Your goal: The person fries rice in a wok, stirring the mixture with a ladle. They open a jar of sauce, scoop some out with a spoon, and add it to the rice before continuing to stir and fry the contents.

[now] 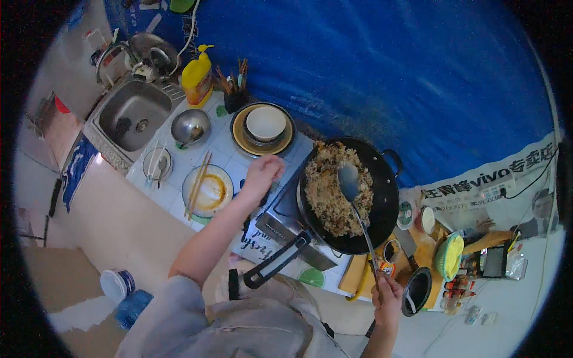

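Observation:
My right hand [387, 295] grips the long handle of a metal ladle [367, 239]. The ladle's bowl rests on a mound of fried rice [329, 197] mixed with dark bits. That rice covers the left part of a black wok [380, 201], which sits on a portable stove [282, 230]. The wok's long handle [280, 259] points toward my body, with no hand on it. My left hand [265, 173], its fingers curled, hovers left of the wok, near a stack of bowls. No object shows in it, but its palm side is hidden.
Left of the stove are stacked bowls [266, 121], a plate with chopsticks [215, 197], a metal bowl [191, 126], a yellow pump bottle [197, 78] and a sink [134, 114]. On the right lie a cleaver [406, 241], a black bowl [416, 291] and a green basket [449, 257].

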The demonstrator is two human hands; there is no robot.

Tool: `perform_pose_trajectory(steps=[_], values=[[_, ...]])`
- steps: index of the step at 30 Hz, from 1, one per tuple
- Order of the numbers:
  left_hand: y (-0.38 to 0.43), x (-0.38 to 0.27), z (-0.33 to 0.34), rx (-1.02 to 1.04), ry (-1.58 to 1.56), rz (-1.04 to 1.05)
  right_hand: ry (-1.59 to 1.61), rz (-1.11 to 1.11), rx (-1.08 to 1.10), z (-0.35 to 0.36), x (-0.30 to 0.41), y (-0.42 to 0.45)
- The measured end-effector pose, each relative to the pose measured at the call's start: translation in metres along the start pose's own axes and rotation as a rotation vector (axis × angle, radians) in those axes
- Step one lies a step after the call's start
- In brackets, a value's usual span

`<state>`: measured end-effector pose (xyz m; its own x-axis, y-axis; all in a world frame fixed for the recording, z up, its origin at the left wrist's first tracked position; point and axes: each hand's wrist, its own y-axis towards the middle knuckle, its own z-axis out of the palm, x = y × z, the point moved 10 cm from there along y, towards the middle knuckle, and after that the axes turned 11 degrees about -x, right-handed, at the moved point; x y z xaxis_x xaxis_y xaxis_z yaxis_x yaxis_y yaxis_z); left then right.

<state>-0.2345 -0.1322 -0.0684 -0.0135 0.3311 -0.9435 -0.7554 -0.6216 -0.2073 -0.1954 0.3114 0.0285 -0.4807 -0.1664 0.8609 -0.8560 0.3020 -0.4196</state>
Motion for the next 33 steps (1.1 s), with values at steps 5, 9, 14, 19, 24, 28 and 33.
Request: perform_pose_trajectory(steps=[5, 9, 14, 19, 24, 28, 33], values=[[-0.039, -0.008, -0.005, -0.033, 0.015, 0.016, 0.257, 0.197, 0.182, 0.105, -0.022, -0.072], [-0.070, 0.012, -0.057, -0.157, -0.089, -0.134, 0.283, 0.308, 0.484, 0.202, -0.028, -0.122], [-0.097, 0.007, -0.124, -0.256, -0.002, -0.121, 0.324, 0.050, 0.692, 0.268, -0.009, -0.151], [-0.112, 0.012, -0.158, -0.267, -0.008, -0.102, 0.467, 0.228, 0.498, 0.286, -0.015, -0.143], [-0.122, 0.008, -0.161, -0.225, -0.031, -0.124, 0.583, 0.280, 0.486, 0.297, -0.003, -0.130], [-0.124, 0.004, -0.166, -0.222, -0.009, -0.115, 0.608, 0.293, 0.463, 0.299, 0.007, -0.134], [-0.125, 0.004, -0.172, -0.256, 0.013, -0.124, 0.622, 0.268, 0.369, 0.297, 0.011, -0.133]])
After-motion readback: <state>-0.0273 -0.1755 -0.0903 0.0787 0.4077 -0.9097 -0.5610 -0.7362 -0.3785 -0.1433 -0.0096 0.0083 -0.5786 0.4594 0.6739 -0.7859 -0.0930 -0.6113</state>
